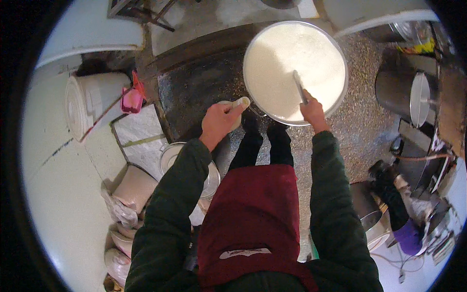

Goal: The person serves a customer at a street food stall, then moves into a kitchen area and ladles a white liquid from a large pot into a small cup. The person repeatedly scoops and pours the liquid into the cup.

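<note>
A wide round metal pot [247,68] stands ahead of me, filled nearly to the rim with a creamy white substance [272,58]. Over its near right part, my right hand [314,112] is closed around a long, narrow metal utensil [297,82]. The utensil's far end is at the creamy surface; I cannot make out its exact kind. To the left of the pot, my left hand [221,122] grips a pale, rounded container-like thing [239,103], partly hidden by the fingers. It is beside the pot's side handle [257,112].
At left are a white bucket [75,107], a pink dustpan [131,100] and several sacks [135,187]. A lidded pail [168,155] sits by my left forearm. Large metal pots [394,92] lie at right, with a dark-and-purple bundle [406,236] nearer.
</note>
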`<control>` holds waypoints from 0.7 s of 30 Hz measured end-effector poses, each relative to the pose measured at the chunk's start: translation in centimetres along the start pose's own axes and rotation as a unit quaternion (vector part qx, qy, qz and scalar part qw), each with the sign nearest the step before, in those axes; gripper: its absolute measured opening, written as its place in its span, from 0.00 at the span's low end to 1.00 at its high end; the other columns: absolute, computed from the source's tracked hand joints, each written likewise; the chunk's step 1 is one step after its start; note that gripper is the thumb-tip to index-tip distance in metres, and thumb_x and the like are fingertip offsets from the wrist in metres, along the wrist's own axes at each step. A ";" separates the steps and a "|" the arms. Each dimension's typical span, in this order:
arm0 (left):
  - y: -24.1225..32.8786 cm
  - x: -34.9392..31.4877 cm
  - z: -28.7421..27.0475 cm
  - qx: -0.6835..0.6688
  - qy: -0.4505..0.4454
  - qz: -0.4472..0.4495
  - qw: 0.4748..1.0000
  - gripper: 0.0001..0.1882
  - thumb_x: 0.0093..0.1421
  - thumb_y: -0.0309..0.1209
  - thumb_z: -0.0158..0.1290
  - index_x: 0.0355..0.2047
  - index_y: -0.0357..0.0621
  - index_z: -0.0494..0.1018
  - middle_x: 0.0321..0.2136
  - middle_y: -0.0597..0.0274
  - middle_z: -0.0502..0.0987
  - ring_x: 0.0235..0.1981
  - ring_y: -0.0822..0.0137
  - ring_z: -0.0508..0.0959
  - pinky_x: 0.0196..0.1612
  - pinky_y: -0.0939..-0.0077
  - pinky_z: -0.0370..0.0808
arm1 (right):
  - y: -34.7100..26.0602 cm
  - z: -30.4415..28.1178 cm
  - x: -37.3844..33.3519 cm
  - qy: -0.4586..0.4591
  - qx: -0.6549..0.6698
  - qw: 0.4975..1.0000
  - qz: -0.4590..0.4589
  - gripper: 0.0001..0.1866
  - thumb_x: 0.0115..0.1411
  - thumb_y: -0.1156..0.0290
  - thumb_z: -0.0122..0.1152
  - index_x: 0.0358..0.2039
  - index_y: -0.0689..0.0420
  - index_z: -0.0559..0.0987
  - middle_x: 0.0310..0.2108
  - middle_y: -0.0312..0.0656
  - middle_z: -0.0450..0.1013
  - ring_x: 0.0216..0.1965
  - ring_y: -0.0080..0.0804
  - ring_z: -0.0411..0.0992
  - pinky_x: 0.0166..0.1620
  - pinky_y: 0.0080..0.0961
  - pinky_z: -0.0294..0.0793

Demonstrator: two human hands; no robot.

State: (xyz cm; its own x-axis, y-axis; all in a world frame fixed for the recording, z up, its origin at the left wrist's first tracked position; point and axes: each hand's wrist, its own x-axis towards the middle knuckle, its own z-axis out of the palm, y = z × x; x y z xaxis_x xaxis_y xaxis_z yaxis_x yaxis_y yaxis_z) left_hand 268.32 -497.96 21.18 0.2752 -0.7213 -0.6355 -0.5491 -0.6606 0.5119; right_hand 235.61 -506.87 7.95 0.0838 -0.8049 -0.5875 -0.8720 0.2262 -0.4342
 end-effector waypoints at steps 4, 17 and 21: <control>4.0 3.4 0.7 0.066 -0.056 0.049 0.995 0.35 0.62 0.61 0.62 0.25 0.34 0.82 0.24 0.39 0.81 0.26 0.43 0.83 0.35 0.51 0.76 | 1.6 3.1 -5.6 0.024 0.006 1.000 -0.014 0.39 0.61 0.67 0.60 0.75 0.41 0.68 0.43 0.63 0.82 0.44 0.66 0.82 0.50 0.58 0.82; 12.2 13.1 11.1 0.352 -0.090 0.167 0.916 0.32 0.60 0.60 0.62 0.36 0.38 0.85 0.40 0.41 0.86 0.45 0.41 0.86 0.47 0.53 0.82 | 3.7 2.2 -27.0 0.107 0.208 0.972 0.008 0.40 0.62 0.73 0.67 0.75 0.39 0.69 0.37 0.64 0.81 0.36 0.69 0.79 0.39 0.53 0.80; 12.4 13.0 11.8 0.358 -0.076 0.187 0.912 0.33 0.61 0.61 0.61 0.36 0.37 0.86 0.36 0.41 0.86 0.42 0.40 0.86 0.44 0.52 0.82 | 4.2 0.2 -31.3 0.076 0.223 0.971 0.049 0.38 0.63 0.74 0.67 0.74 0.44 0.71 0.44 0.62 0.82 0.40 0.65 0.81 0.41 0.48 0.82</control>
State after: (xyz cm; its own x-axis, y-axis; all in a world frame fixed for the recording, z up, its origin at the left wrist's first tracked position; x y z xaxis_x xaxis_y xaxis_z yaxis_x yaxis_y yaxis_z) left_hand 255.82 -513.08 12.43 -0.1199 -0.7953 -0.5942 -0.9714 -0.0296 0.2357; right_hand 229.42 -480.56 24.36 -0.0908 -0.8318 -0.5476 -0.5738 0.4931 -0.6539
